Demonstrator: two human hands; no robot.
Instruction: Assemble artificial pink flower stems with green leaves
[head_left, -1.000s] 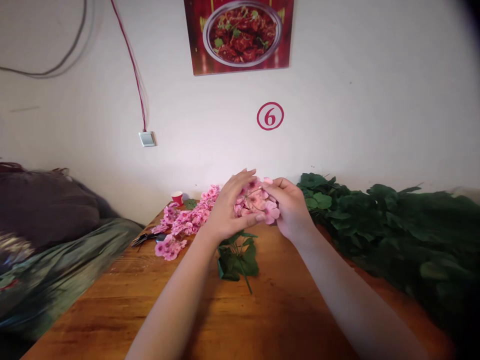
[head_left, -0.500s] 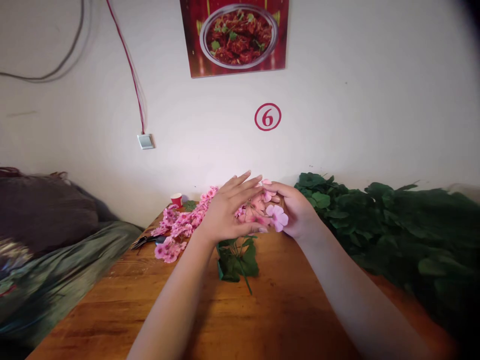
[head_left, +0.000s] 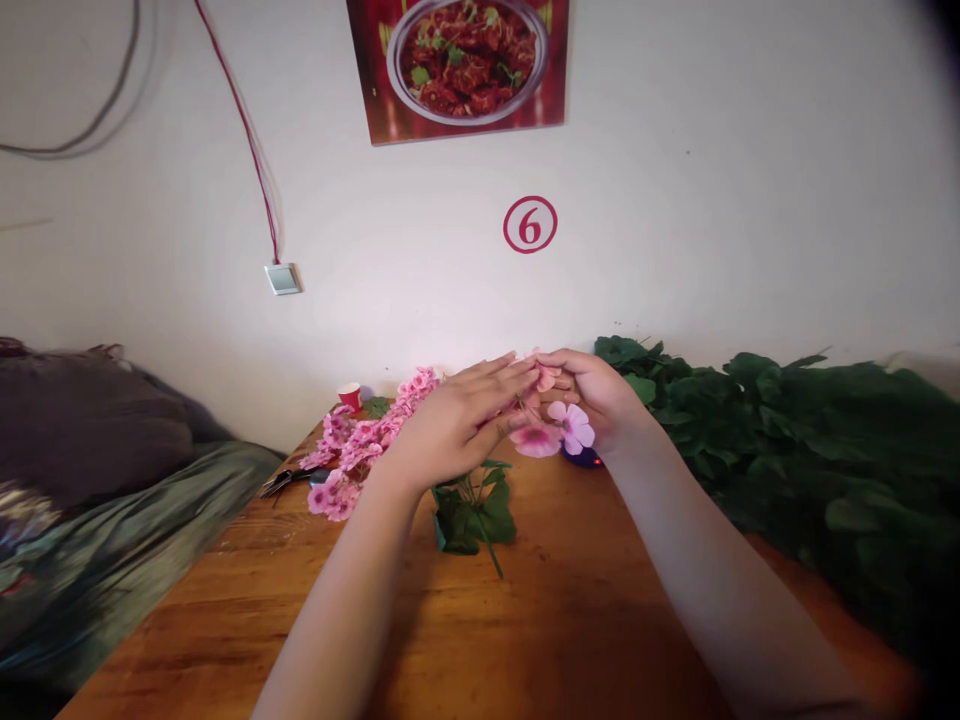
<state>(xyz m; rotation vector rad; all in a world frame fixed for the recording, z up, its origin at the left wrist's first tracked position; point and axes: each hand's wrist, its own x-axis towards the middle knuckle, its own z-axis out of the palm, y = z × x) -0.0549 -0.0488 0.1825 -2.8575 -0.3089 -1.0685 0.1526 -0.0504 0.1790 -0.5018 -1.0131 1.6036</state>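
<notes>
My left hand (head_left: 457, 420) reaches over a pink flower cluster (head_left: 536, 437), its fingers laid together across the blossoms and its thumb against them. On the far side my right hand (head_left: 600, 395) curls round the same cluster, thumb and fingers closed on a petal near the top. Much of the cluster is hidden between the two hands. Below them on the wooden table (head_left: 570, 620) lies a green leaf sprig (head_left: 476, 515) with its stem pointing toward me.
Pink flower bunches (head_left: 364, 440) lie on the left beside a red cup (head_left: 349, 396) and a dark tool (head_left: 292, 481). Green leaves (head_left: 787, 440) are heaped along the right side. A dark blue object (head_left: 581, 456) sits behind my right hand.
My left hand has come down and its fingers have drawn closer together over the blossoms. The flowers have shifted slightly right, and the dark blue object now shows. The view has moved a little.
</notes>
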